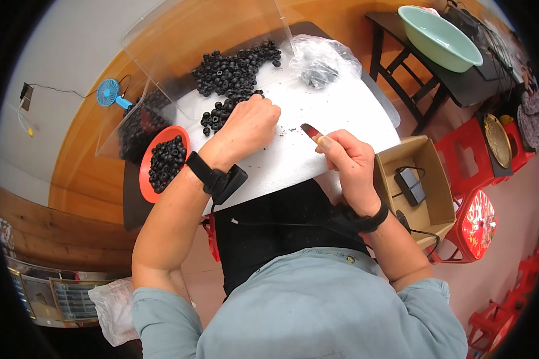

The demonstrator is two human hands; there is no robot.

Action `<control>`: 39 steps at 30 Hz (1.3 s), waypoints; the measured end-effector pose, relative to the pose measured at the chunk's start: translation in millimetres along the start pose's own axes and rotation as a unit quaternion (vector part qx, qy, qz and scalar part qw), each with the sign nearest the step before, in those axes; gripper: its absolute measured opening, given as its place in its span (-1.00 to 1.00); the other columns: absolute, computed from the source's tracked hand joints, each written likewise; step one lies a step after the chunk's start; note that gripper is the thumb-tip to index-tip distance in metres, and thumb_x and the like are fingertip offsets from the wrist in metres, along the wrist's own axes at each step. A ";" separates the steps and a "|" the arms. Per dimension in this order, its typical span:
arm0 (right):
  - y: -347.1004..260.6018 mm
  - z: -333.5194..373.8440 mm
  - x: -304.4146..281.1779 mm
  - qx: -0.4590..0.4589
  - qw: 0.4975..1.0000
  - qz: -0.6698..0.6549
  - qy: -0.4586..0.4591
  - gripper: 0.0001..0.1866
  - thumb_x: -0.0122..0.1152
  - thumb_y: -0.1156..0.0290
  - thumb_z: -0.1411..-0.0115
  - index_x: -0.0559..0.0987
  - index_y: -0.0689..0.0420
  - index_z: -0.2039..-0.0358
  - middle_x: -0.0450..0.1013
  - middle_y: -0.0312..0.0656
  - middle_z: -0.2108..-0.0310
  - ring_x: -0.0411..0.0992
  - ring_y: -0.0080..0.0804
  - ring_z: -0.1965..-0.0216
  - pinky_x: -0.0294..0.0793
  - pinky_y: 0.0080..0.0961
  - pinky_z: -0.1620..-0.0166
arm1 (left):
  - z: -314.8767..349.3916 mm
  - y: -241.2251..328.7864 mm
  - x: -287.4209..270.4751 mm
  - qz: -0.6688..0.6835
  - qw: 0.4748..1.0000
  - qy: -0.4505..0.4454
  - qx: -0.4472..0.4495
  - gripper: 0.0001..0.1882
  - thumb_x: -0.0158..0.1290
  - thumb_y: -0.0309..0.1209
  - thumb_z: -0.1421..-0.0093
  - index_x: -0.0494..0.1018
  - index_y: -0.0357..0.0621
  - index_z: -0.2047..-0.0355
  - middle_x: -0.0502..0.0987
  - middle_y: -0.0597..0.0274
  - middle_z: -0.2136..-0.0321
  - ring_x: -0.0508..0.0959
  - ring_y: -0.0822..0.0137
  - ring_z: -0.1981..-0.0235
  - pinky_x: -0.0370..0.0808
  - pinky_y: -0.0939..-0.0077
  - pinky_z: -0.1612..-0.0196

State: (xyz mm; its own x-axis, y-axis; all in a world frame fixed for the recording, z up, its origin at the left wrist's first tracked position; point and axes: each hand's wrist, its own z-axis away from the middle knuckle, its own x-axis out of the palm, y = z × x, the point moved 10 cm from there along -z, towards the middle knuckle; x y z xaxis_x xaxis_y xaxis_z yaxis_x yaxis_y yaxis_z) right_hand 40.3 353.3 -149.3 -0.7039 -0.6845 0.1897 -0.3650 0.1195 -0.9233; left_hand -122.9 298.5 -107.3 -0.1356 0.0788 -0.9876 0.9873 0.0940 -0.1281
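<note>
My left hand point(251, 122) is curled closed at the near edge of a heap of small black round parts with holes point(224, 75). Its fingertips are turned away, so whatever they pinch is hidden. To the right, my right hand point(350, 158) grips a small knife point(309, 130) between thumb and fingers, its short blade pointing up and left. Dark crumbs point(290, 130) lie between the two hands on the white board point(335, 113). Left of my left forearm, a red bowl point(145, 177) holds more of the black parts.
Clear plastic panels point(206, 33) stand around the heap. A clear bag point(323, 60) lies at the board's far right. A cardboard box point(440, 209) with a black device is beside my right arm. Red stools point(470, 230) and a side table with a green basin point(437, 42) are farther right.
</note>
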 end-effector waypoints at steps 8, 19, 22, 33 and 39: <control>1.5 2.5 4.3 0.021 0.999 -0.026 -0.011 -0.74 0.31 0.31 -0.37 0.66 0.25 0.38 0.29 -0.51 0.63 0.12 -0.76 0.57 0.05 -0.65 0.51 | 20.5 14.6 -25.3 0.055 0.993 0.090 0.044 -0.96 0.09 -0.61 0.01 0.50 -0.26 0.49 0.56 0.05 0.45 0.55 0.01 0.29 0.53 0.13 0.22; -11.0 3.8 10.9 -0.011 0.999 0.032 -0.029 -0.75 0.30 0.32 -0.38 0.71 0.26 0.30 0.34 -0.46 0.63 0.20 -0.74 0.56 0.13 -0.64 0.50 | 167.0 -22.5 -15.2 0.359 0.878 0.253 -0.190 -0.90 0.17 -0.64 -0.08 0.58 -0.21 0.39 0.53 0.31 0.45 0.43 0.48 0.46 0.36 0.60 0.43; -22.6 6.3 14.7 -0.063 0.990 0.118 -0.037 -0.73 0.32 0.28 -0.37 0.69 0.25 0.35 0.34 -0.39 0.66 0.26 -0.69 0.58 0.19 -0.59 0.51 | 182.0 -25.4 -15.7 0.333 0.867 0.297 -0.219 -0.89 0.19 -0.63 -0.10 0.60 -0.23 0.34 0.55 0.26 0.40 0.49 0.39 0.39 0.42 0.52 0.38; -51.2 24.7 55.8 -0.225 0.881 0.412 -0.059 -0.78 0.43 0.20 -0.21 0.64 0.04 0.44 0.44 -0.26 0.54 0.48 -0.25 0.47 0.42 -0.32 0.44 | 172.3 -6.4 -27.4 0.144 0.931 0.293 -0.164 -0.80 0.25 -0.59 -0.10 0.61 -0.25 0.23 0.50 0.10 0.30 0.49 0.10 0.18 0.47 0.30 0.18; -53.5 26.8 68.3 -0.253 0.865 0.428 -0.061 -0.80 0.47 0.25 -0.15 0.62 0.02 0.45 0.44 -0.29 0.52 0.47 -0.27 0.47 0.42 -0.33 0.45 | 164.2 -0.2 -26.0 0.109 0.943 0.278 -0.146 -0.74 0.22 -0.64 -0.09 0.58 -0.24 0.18 0.48 0.08 0.30 0.48 0.06 0.21 0.47 0.22 0.19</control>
State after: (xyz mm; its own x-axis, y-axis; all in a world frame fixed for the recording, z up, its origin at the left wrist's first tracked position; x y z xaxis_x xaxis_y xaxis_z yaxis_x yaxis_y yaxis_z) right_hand 28.0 280.9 -95.9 -0.7894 -0.2565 -0.5578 0.0170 0.8990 -0.4376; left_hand -106.0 133.5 -96.5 -0.0342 0.6279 -0.7775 0.9430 0.2779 0.1830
